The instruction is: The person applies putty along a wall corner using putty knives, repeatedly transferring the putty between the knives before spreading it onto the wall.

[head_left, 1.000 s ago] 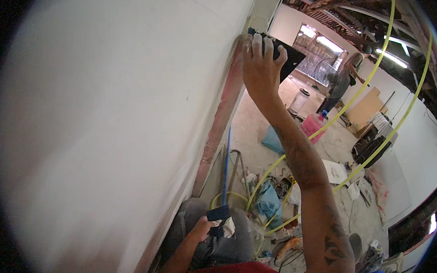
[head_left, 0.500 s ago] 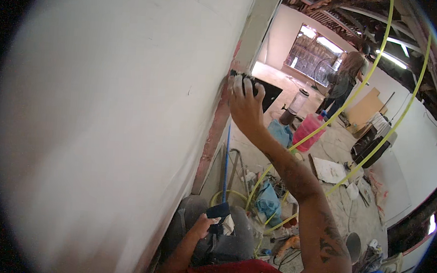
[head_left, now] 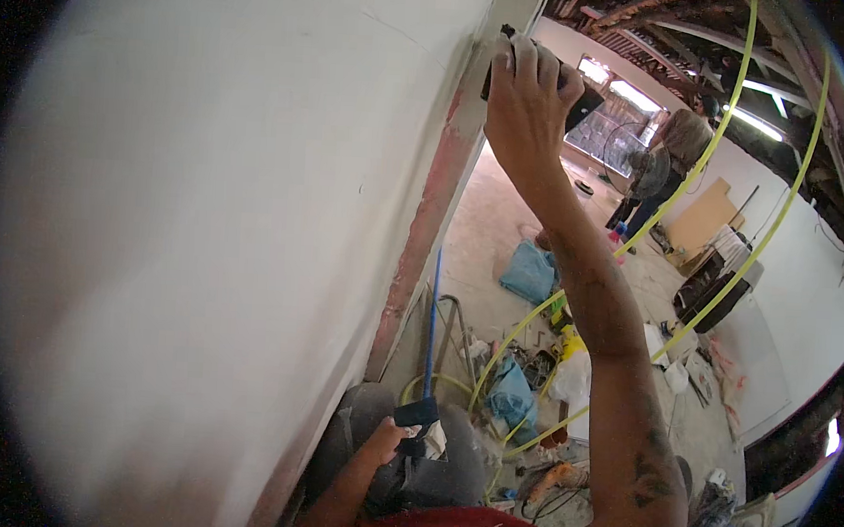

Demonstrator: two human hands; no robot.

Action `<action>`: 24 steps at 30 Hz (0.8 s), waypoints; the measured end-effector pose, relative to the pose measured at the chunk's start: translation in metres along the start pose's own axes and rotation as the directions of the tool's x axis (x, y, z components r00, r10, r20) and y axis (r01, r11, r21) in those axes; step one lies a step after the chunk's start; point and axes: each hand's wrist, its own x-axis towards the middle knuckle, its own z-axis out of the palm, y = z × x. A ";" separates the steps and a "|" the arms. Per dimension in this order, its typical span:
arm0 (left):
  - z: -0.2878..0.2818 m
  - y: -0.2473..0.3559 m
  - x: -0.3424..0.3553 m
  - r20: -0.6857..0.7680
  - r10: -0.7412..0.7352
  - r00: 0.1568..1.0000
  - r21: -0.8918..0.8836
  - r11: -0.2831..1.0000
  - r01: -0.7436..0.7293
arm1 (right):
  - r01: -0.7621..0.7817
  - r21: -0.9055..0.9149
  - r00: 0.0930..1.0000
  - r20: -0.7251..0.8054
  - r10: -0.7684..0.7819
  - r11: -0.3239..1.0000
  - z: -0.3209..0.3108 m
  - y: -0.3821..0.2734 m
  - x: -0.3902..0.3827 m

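My right hand [head_left: 535,107] grips a black flat spreader blade [head_left: 587,110] high on the narrow edge of the white wall [head_left: 216,195], where a grey and pinkish strip [head_left: 424,225] runs down. Its fingers are curled over the blade, dusted pale. Low down beside my knees, my left hand [head_left: 384,441] holds a second dark blade [head_left: 417,411] with off-white paste on it. My right forearm crosses the view from the lower right.
Yellow hoses [head_left: 782,220] hang across the right. Behind stand a person [head_left: 681,143] and a fan [head_left: 644,172]. On the floor lie blue bags [head_left: 527,269], cables, tools and debris; boards [head_left: 701,221] lean against the far wall. A blue pole [head_left: 432,331] stands by the edge.
My right hand with its blade went down the edge, then rose again, now a little higher than a second ago. My left hand stays low with the other blade.
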 end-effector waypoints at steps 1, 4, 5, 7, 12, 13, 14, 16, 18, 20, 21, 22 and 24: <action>0.000 0.000 0.000 0.028 0.026 0.999 -0.019 0.999 -0.025 | 0.001 0.001 1.000 -0.005 -0.001 1.000 0.004 -0.001 0.004; -0.003 0.000 -0.002 0.029 0.107 0.994 0.131 0.985 -0.110 | 0.035 -0.062 0.998 0.055 -0.032 0.997 0.013 -0.008 0.012; -0.005 -0.001 -0.003 0.014 0.159 0.987 0.300 0.941 -0.156 | 0.035 -0.057 0.998 0.052 -0.032 0.998 0.015 -0.010 0.012; -0.012 -0.003 -0.002 0.170 0.392 0.904 0.594 0.691 -0.411 | 0.033 -0.100 0.999 0.033 -0.030 0.994 0.021 -0.012 0.012; -0.022 -0.027 0.019 0.082 0.263 0.961 0.339 0.900 -0.275 | 0.057 -0.094 0.998 0.040 -0.054 0.994 0.033 -0.010 0.005; -0.024 -0.030 0.024 0.144 0.310 0.940 0.303 0.890 -0.340 | 0.068 -0.089 0.997 0.044 -0.064 0.994 0.035 -0.010 0.003; -0.026 -0.032 0.025 0.196 0.352 0.915 0.353 0.846 -0.401 | 0.071 -0.091 0.997 0.049 -0.066 0.993 0.036 -0.010 0.001; -0.027 -0.030 0.025 0.263 0.381 0.886 0.526 0.713 -0.463 | 0.134 -0.182 0.988 0.104 -0.117 0.974 0.039 -0.011 -0.002; -0.024 -0.021 0.017 0.328 0.391 0.860 0.732 0.470 -0.493 | 0.131 -0.180 0.990 0.072 -0.119 0.975 0.039 -0.012 -0.005; -0.015 -0.009 0.006 0.342 0.401 0.850 0.845 0.265 -0.465 | 0.128 -0.174 0.992 0.046 -0.122 0.976 0.039 -0.014 -0.007; -0.010 -0.003 0.001 0.340 0.420 0.842 0.827 0.293 -0.480 | 0.129 -0.173 0.991 0.055 -0.121 0.976 0.039 -0.015 -0.008; -0.004 0.002 -0.001 0.108 0.267 0.958 0.542 0.792 -0.282 | 0.126 -0.167 0.991 0.065 -0.117 0.978 0.038 -0.016 -0.009; 0.002 0.010 -0.006 -0.009 -0.007 1.000 0.049 0.999 0.007 | 0.130 -0.175 0.989 0.086 -0.117 0.976 0.037 -0.019 -0.012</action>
